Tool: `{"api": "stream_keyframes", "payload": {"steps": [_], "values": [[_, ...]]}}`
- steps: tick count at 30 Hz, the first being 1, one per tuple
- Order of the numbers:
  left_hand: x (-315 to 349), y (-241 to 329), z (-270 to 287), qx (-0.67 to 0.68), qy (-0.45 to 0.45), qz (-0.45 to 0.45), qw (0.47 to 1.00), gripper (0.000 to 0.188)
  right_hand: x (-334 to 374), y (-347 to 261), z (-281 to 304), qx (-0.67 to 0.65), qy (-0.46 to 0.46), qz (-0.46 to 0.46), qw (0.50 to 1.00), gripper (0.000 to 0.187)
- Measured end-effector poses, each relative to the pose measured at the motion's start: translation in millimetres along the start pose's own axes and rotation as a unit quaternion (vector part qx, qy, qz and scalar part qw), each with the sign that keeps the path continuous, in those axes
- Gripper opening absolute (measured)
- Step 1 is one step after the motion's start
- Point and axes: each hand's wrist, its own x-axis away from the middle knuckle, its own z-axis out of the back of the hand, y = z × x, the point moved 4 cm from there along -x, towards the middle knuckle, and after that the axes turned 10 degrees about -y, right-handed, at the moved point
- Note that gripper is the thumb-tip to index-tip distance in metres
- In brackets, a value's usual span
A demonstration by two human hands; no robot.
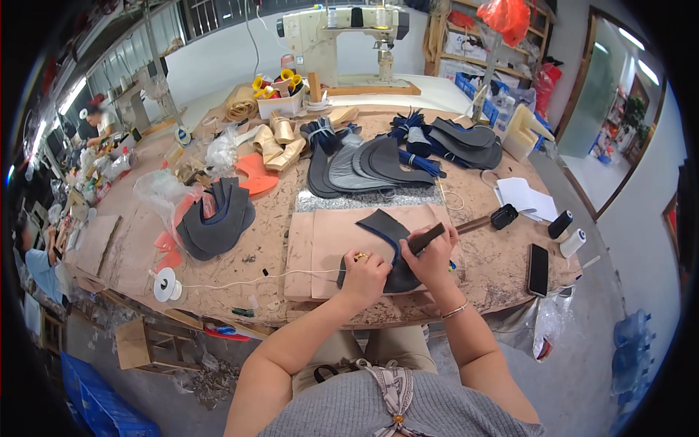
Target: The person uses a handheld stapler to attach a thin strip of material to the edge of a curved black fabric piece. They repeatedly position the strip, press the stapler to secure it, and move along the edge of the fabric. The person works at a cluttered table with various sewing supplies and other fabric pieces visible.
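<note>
A dark grey, curved shoe-upper piece (403,279) with a blue edge lies on the pale work board (302,251) in front of me. My left hand (365,277), a ring on one finger, is closed with bent fingers on the piece's left part. White cord (240,280) runs from a white spool (167,285) at the left to this hand. My right hand (435,256) grips a dark brown, flat-handled tool (427,238) above the piece; its working end is hidden. Just beyond this hand, a hammer-like tool with a black head (503,215) rests on the table.
Stacked grey upper pieces lie behind the board (378,164) and at left (215,222). Shoe lasts (280,146) and a sewing machine (342,44) stand farther back. A phone (537,269) and thread spools (573,242) lie near the right edge. Other people (40,269) sit far left.
</note>
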Motion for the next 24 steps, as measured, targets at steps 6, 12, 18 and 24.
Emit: {"api": "stream_keyframes", "payload": {"steps": [6, 12, 18, 24], "values": [[0, 1, -1, 0.008, -0.007, 0.01, 1.0, 0.005, -1, -3, -17, 0.02, -0.105, 0.064, 0.992, 0.019], [-5, -2, -9, 0.065, -0.008, 0.074, 0.995, 0.003, -10, -15, 7, 0.024, 0.023, 0.049, 0.998, 0.018], [-10, -25, 3, 0.225, -0.128, 0.154, 0.954, 0.004, -2, 12, -19, -0.011, -0.094, 0.025, 0.995, 0.023], [2, -9, 4, 0.026, -0.028, -0.025, 0.999, 0.005, -12, 3, -11, -0.038, -0.089, 0.036, 0.995, 0.021]]}}
